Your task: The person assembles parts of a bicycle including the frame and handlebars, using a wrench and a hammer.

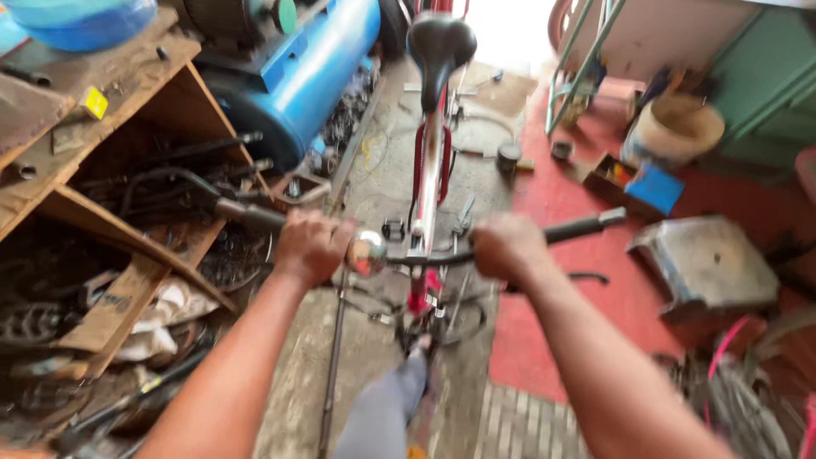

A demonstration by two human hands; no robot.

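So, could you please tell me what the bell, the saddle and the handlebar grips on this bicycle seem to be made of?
The bell looks like polished metal, probably chromed: its dome mirrors the light. The saddle seems black vinyl or leather over padding, smooth with a soft sheen. The handlebar grips look like matte black rubber or plastic; blur leaves that open. The left hand and right hand close around the handlebar.

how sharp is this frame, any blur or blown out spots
Head view: motion blur softens the whole frame, most at the edges; the left hand and right hand gripping the dark bicycle handlebar are smeared; the daylit doorway behind the black saddle is blown out white; the round chrome bell shows glare.
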